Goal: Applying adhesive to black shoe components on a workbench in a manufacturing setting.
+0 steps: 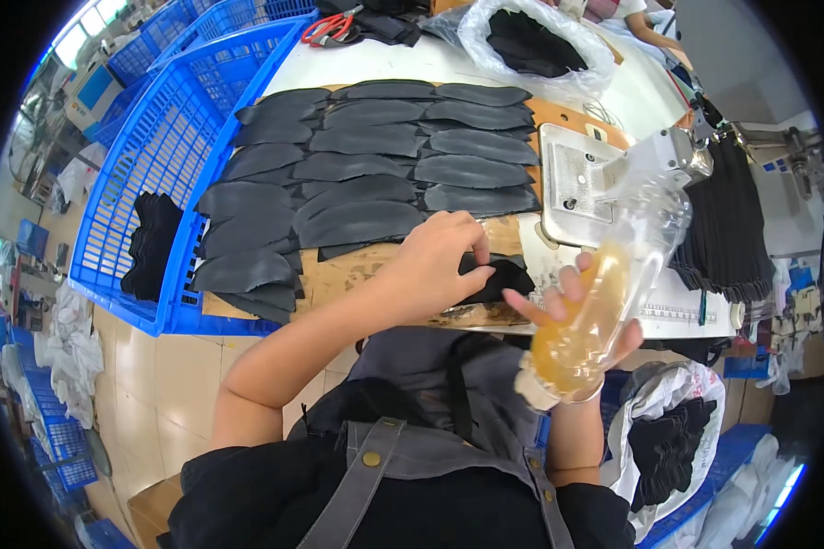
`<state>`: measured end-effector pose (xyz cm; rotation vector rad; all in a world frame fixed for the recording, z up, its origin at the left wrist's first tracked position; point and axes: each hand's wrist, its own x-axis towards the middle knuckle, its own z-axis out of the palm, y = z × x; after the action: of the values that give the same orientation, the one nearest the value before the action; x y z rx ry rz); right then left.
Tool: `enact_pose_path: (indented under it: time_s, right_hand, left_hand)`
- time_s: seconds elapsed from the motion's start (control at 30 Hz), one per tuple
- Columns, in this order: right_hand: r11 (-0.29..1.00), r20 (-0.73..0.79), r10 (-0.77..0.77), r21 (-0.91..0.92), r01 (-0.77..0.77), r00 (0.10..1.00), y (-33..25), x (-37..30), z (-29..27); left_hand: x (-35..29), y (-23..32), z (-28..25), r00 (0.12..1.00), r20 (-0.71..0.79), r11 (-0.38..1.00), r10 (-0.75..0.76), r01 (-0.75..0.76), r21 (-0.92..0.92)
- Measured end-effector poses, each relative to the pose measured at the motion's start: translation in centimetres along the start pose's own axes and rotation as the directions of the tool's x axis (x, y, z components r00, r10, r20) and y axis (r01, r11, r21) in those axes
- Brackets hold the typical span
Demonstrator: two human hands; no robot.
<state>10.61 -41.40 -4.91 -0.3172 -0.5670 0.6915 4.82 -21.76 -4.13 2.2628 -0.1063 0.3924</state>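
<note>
Watching from afar, I start with the white, smooth-topped counter (375, 64). Against its left edge stands a blue plastic lattice basket (185, 247), probably parked there for easy reach.

Along the near edge lies a flat, tan, stained board (343, 279), which I take to be shielding the counter's surface. Black, curved, leaf-shaped pieces (366, 140) overlap across it in three columns toward the far edge, seemingly staggered so that a broad face of each shows. A pale metal machine (572, 169) sits to their right, nearer the counter's right edge.

Over the near edge, right of middle, my right hand (556, 304) has its grip wrapped firmly around a clear plastic bottle of amber liquid with a whitish cap (588, 329). It is slanted cap-down, I judge to keep the liquid at that end; the forefinger sticks out, perhaps left free.

My left hand (441, 261) bends over a small black piece (508, 277) at the board's near edge, likely to steady it. That grip is nearly closed, thumb and forefinger close together; whether they pinch the piece, I cannot tell.
</note>
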Motion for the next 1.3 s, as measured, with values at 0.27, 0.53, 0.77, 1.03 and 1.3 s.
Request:
enact_pose_path:
  time_s: [0.27,0.53,0.77,1.03,1.3]
  right_hand:
    - [0.986,-0.293,0.005,-0.156,-0.053,0.956,-0.1,-1.4,-1.1]
    - [0.993,-0.276,0.010,-0.111,-0.042,0.961,-0.1,-1.2,-1.5]
    - [0.998,-0.295,0.055,-0.010,-0.061,0.954,-0.2,-1.3,-1.5]
    - [0.997,-0.313,0.070,0.000,-0.074,0.947,-0.5,-1.4,-1.7]
    - [0.997,-0.319,0.080,0.019,-0.078,0.945,-0.4,-1.4,-1.8]
  left_hand:
    - [-0.8,-0.5,-2.5,0.869,-0.358,0.891,-0.341,0.178,-0.418]
    - [1.2,0.1,-5.5,0.678,-0.735,0.998,0.008,0.042,0.050]
    - [6.0,-2.4,1.9,0.949,-0.207,0.872,0.237,-0.114,0.476]
    - [5.1,-2.7,0.3,0.945,0.091,0.830,0.314,-0.320,0.457]
    - [5.8,-3.6,0.0,0.957,0.049,0.889,0.286,-0.284,0.360]
